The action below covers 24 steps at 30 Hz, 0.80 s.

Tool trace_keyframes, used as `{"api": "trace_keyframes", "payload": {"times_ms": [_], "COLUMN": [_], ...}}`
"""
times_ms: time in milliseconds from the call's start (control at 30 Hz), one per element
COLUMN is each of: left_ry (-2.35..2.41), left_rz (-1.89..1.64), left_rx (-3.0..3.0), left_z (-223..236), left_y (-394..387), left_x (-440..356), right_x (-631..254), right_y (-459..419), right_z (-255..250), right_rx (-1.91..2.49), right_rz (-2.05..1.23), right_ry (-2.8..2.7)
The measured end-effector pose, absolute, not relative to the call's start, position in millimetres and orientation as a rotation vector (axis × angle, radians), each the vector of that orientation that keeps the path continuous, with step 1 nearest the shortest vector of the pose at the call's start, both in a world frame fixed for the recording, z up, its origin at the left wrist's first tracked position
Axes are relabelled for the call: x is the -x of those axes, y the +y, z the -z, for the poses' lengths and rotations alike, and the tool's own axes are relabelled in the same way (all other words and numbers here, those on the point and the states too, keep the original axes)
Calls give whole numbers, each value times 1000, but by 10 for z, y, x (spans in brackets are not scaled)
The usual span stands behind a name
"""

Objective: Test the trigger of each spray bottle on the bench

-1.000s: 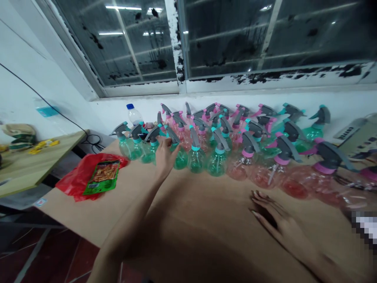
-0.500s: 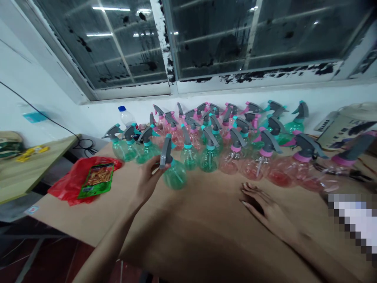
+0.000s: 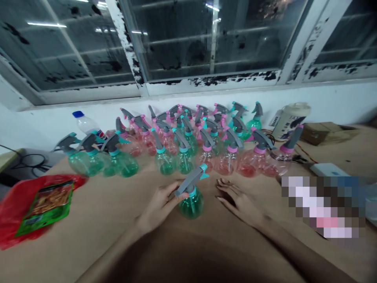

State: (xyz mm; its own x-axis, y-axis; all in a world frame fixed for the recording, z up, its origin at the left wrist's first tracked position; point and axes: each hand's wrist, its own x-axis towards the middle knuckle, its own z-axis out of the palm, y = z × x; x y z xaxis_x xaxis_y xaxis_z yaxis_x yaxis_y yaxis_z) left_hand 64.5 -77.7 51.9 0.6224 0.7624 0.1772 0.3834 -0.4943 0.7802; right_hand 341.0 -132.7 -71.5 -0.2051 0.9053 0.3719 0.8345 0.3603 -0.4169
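My left hand (image 3: 161, 204) pinches the neck of a green spray bottle (image 3: 191, 202); my right hand (image 3: 243, 202) rests on the table (image 3: 235, 251), fingers loosely spread, holding nothing

I seem to be in a plain workshop: rows of near-identical spray bottles (image 3: 185, 161) span the middle of my bare-topped table (image 3: 100, 208), below a paint-flaked window frame (image 3: 126, 41) whose dark panes (image 3: 182, 51) reflect strip lights (image 3: 47, 24) at upper left.

Over twenty spray bottles (image 3: 192, 205), two hands (image 3: 160, 204), one capped bottle (image 3: 86, 124), one bag (image 3: 13, 204) and one snack packet (image 3: 48, 202) show.
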Motion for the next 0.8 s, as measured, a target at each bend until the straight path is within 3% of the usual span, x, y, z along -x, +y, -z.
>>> {"api": "trace_keyframes", "payload": {"times_ms": [333, 567, 800], "left_ry": [802, 685, 473], "left_rz": [-546, -380, -591], "left_rx": [-1822, -1932, -2187], "left_z": [-582, -730, -619], "left_y": [-649, -544, -480], "left_x": [-642, -856, -1149], "right_x": [-3405, -3413, -3413], "right_y": [-1311, -1304, -1304], "right_z": [712, 717, 728], "right_rx": [1487, 1487, 1476], "right_rz": [-204, -220, -210], "right_ry": [-2038, -2052, -2035]}}
